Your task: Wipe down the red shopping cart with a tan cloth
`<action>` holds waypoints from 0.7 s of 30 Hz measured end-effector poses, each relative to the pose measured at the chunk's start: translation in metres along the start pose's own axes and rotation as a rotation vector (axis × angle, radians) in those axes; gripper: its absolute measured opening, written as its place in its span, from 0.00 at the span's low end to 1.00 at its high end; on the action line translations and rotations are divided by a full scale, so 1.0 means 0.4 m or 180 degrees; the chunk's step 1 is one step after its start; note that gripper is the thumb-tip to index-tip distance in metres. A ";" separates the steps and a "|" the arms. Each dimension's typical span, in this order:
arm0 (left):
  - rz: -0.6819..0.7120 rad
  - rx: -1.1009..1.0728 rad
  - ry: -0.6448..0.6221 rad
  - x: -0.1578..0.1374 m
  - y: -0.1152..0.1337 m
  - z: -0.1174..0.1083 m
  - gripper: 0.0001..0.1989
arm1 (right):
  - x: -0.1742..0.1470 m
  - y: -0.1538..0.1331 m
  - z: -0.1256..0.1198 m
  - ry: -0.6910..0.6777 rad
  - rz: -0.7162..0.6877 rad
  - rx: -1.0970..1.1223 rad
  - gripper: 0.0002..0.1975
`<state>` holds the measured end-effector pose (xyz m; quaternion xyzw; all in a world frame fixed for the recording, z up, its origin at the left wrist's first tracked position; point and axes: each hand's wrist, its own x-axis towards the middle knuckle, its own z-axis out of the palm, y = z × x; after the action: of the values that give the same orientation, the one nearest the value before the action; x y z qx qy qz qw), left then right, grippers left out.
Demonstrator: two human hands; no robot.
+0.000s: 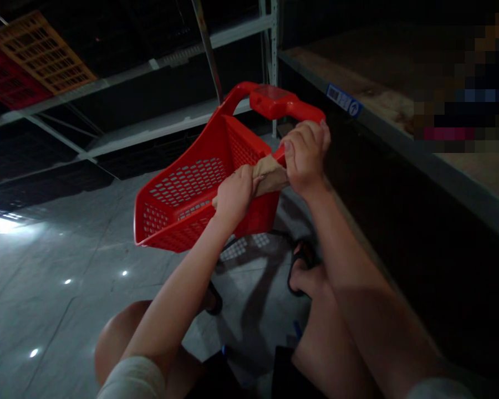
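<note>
A red plastic shopping cart [191, 194] with perforated basket walls stands tilted in the picture, in front of my knees. My right hand [305, 152] is closed around the side of its red handle [274, 102], fingers curled over the bar. Lower on the same side, my left hand [235, 194] is closed over the cart's near rim. A crumpled piece of brown paper or cardboard [268, 177] lies along that rim between both hands, and a bit of it shows past the left hand. How it is attached cannot be made out. Within the basket, the visible part holds nothing.
Metal shelving [149, 72] runs along the back, with a yellow crate [44, 50] and a red crate [12, 77] at upper left. At right is a shelf edge with a blue-and-white label [344, 101]. Grey floor [87, 277] lies below; sandalled feet are near the cart.
</note>
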<state>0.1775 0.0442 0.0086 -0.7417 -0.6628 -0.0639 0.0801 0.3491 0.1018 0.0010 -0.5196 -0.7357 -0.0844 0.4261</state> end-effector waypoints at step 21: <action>-0.0897 0.0445 -0.0389 -0.313 -0.346 0.036 0.13 | 0.001 -0.058 0.066 0.0166 -0.0262 0.0180 0.23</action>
<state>0.0259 -0.0599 -0.0258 -0.6365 -0.7668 0.0169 0.0814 0.3154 0.1069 -0.0078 -0.4743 -0.7472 -0.0945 0.4558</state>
